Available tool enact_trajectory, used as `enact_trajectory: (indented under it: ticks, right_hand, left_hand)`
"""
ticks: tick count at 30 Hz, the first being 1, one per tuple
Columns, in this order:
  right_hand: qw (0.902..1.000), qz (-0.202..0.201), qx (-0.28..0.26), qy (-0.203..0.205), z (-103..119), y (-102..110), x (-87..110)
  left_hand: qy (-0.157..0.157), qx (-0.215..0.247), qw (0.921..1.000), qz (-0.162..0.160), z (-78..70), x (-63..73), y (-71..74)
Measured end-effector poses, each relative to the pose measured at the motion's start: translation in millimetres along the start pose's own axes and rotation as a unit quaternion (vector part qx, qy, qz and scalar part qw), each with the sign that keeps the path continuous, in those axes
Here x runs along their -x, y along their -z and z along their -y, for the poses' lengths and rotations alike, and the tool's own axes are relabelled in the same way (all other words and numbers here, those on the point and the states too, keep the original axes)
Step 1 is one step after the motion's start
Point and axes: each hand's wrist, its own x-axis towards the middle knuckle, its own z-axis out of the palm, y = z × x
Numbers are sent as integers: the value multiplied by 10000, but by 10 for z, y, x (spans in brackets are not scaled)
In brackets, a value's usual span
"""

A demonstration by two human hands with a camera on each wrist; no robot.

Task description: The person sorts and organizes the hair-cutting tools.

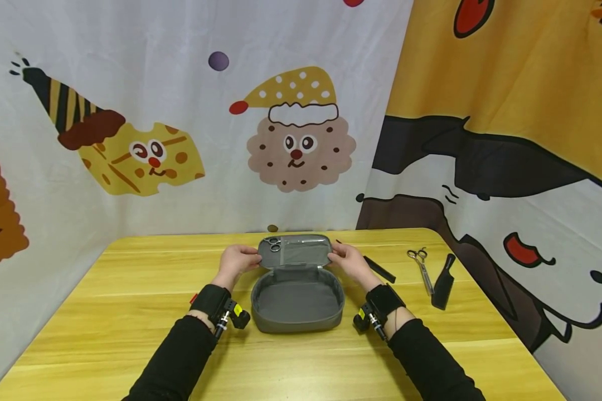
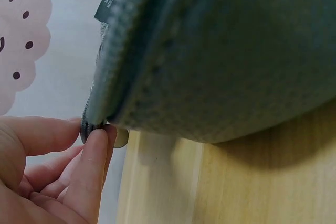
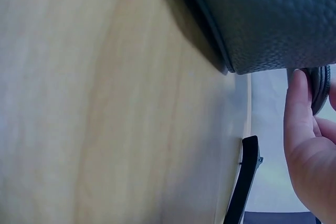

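A grey zip case [image 1: 298, 323] stands on the table with its lid [image 1: 306, 257] raised toward the back; the inside of its base is bare. Scissors [image 1: 274, 243] are tucked at the left of the lid's inner side, handles showing, beside a clear pocket. My left hand [image 1: 236, 264] pinches the lid's left edge between thumb and fingers, as the left wrist view also shows at the zipper rim [image 2: 90, 129]. At the opposite edge, my right hand [image 1: 352, 264] pinches the lid; in the right wrist view its fingers [image 3: 299, 108] lie against the rim.
Right of the case, a slim black tool [image 1: 379, 269] lies close to the right hand. Farther right are a second pair of scissors [image 1: 422, 272] and a black comb with a handle [image 1: 443, 283]. A printed curtain [image 1: 180, 211] hangs behind the wooden table [image 1: 145, 295].
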Motion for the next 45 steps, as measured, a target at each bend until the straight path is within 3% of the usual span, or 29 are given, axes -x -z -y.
enact_trajectory:
  ticks: [10, 28, 35, 45]
  right_hand:
    - [9992, 221, -150, -308, -4, 42, 46]
    - [9975, 302, -12, -640, 19, 47, 57]
    - [9973, 270, 165, -656, 35, 32, 62]
    - [9961, 202, 425, -743, 9, 25, 51]
  left_hand:
    - [142, -348, 9992, 137, 6, -1, -2]
    - [441, -261, 9979, 408, -10, 12, 19]
    - [374, -233, 9976, 539, -15, 13, 41]
    - [304, -555, 9964, 557, -8, 34, 42]
